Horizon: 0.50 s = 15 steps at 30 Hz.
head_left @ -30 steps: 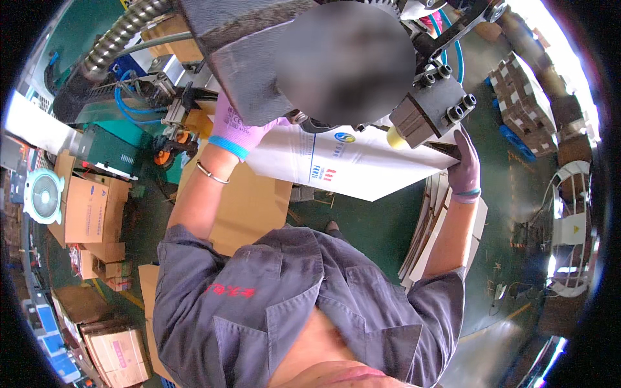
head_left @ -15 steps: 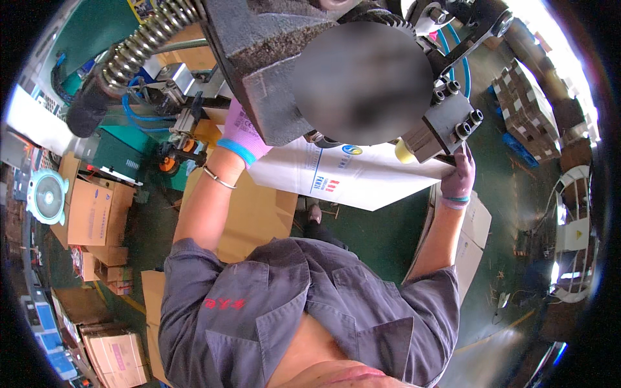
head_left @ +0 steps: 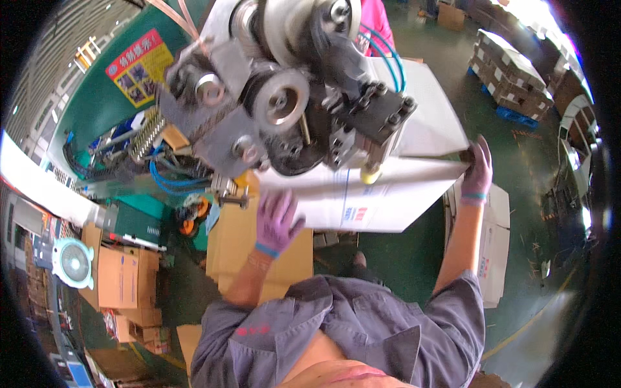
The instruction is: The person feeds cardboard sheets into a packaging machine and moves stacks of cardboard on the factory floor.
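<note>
Overhead, a flat white cardboard sheet with a small red-and-blue printed mark (head_left: 381, 194) lies with its long axis running left to right, under the grey metal machine head with its pulleys, bolts and blue air hoses (head_left: 291, 97). The right hand (head_left: 477, 173), in a purple knit glove, is clenched on the sheet's right end, fingers wrapped over the edge. The left hand (head_left: 277, 220), gloved alike, is spread open with fingers splayed, just at the sheet's lower left edge; whether it presses the card I cannot tell. So the right hand has the firmer hold. Below the left forearm lies a stack of plain brown corrugated cardboard (head_left: 259, 252), matte and stiff.
</note>
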### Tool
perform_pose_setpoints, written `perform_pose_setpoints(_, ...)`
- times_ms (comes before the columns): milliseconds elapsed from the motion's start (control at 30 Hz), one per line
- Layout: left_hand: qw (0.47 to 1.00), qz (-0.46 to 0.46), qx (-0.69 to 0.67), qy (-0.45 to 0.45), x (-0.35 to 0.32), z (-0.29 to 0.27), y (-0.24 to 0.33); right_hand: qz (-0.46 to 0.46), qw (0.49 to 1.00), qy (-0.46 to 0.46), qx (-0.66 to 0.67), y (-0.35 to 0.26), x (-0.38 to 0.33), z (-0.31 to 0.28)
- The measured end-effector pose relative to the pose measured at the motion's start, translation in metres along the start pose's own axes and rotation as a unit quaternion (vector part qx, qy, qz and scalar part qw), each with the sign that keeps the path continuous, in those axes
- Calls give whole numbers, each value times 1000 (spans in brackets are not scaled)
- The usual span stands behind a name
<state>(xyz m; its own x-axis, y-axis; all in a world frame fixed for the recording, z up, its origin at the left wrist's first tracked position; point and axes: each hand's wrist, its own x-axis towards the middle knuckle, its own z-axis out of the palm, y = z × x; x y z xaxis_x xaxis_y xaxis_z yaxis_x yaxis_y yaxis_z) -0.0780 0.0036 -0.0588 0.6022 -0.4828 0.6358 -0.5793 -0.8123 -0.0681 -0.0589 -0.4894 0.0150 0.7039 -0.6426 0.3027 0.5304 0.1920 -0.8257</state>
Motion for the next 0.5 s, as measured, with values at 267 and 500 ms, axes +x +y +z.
perform_pose_setpoints(267,772,-459,-438,-23,-64,93,-99,-289,864,-168,-376,22,20,3)
perform_pose_setpoints(500,755,-383,-512,-146,-12,65,4,132,988,-80,-22,-16,2,-99)
